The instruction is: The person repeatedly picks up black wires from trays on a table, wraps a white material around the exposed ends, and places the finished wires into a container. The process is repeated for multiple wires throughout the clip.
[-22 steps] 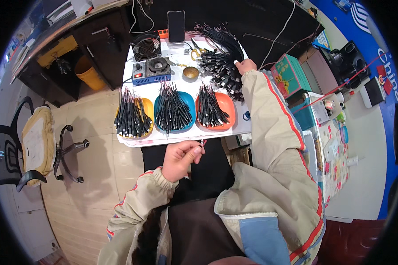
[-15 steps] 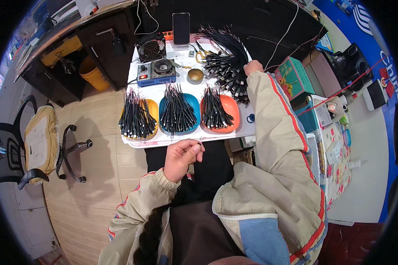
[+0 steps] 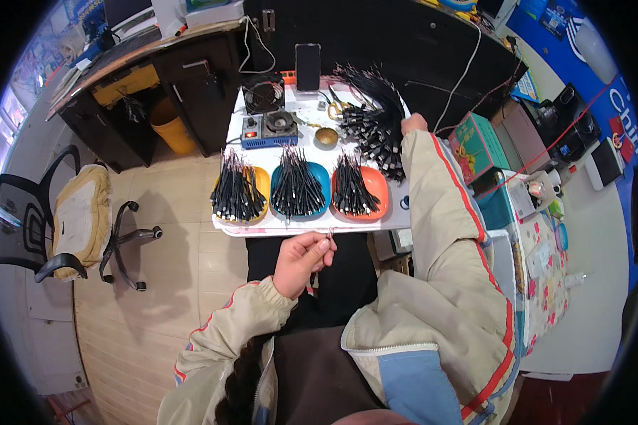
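Note:
My left hand (image 3: 301, 261) hovers just below the near edge of the white table (image 3: 312, 228), fingers pinched on a small thin black cable piece. My right hand (image 3: 412, 123) reaches far across the table and rests on a big heap of black cables (image 3: 372, 117); its fingers are hidden in the pile. Three trays sit in a row in front of me, each piled with bundles of black cables: a yellow tray (image 3: 261, 183), a blue tray (image 3: 321, 175) and an orange tray (image 3: 376, 185).
A blue soldering station (image 3: 269, 129), a small fan (image 3: 263, 93), a round brass pot (image 3: 325, 136) and an upright phone (image 3: 308, 66) stand at the table's back. A wooden desk (image 3: 156, 64) and office chair (image 3: 71, 212) are to the left, boxes and a flowered surface to the right.
My left hand has shifted slightly right with the small piece still pinched. My right hand stays on the cable heap. The view has tilted a little.

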`<state>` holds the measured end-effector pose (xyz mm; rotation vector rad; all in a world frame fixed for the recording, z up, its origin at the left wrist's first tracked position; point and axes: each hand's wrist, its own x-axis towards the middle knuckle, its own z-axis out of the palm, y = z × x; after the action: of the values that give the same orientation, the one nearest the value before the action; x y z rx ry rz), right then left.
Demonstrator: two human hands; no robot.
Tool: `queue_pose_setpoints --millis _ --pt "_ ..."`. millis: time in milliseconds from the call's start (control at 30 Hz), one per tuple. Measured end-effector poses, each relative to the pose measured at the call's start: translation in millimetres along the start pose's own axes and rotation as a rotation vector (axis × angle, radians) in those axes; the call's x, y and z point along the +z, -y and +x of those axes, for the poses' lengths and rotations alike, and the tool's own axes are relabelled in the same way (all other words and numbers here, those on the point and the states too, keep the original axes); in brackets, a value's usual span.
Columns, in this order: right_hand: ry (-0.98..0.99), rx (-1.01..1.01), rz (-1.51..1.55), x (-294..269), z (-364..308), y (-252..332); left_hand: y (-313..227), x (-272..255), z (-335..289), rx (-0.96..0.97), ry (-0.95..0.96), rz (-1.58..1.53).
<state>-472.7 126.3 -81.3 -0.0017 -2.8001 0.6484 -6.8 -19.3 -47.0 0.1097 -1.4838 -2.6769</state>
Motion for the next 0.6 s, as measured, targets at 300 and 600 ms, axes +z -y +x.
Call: queue_pose_setpoints --millis 300,600 --pt "0.128 -0.019 -0.065 17 15 -23 6 -10 16 -0.033 -0.018 -0.035" --pt "0.298 -0.418 0.788 -140 -100 47 -22 6 25 0.048 -0.015 -0.057"
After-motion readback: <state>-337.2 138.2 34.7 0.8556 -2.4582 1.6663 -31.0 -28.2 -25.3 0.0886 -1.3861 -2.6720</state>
